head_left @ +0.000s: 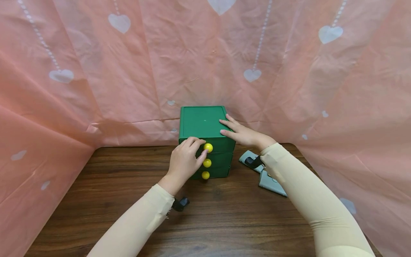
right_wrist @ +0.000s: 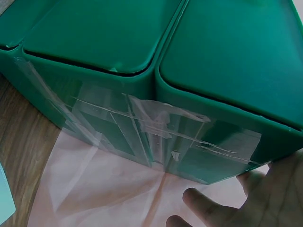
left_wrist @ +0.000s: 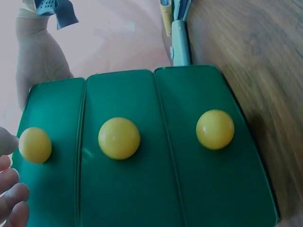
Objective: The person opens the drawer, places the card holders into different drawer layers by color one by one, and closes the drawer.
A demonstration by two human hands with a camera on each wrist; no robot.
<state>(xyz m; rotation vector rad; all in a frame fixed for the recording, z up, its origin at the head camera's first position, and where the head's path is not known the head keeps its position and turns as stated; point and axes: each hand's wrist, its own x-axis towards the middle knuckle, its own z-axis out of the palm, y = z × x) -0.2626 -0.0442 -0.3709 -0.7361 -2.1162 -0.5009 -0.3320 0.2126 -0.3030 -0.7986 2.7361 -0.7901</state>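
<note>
One green drawer unit [head_left: 210, 132] stands between both hands [head_left: 184, 159] [head_left: 246, 135].

Head view: above tabletop [head_left: 128, 221], facing forward and down, whole drawer cabinet [head_left: 203, 123] framed at middle range. Left wrist: close, facing drawer fronts [left_wrist: 123, 194], rolled sideways; shares yellow knobs [left_wrist: 119, 138] with head. Right wrist: close, tilted, on taped cabinet walls [right_wrist: 213, 113].

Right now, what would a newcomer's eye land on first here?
Most likely the green drawer unit, at the back of the wooden table before a pink heart-print cloth. Three bright yellow knobs run down its front, the left hand at the top one, while the right hand rests at the top's right edge.
</note>
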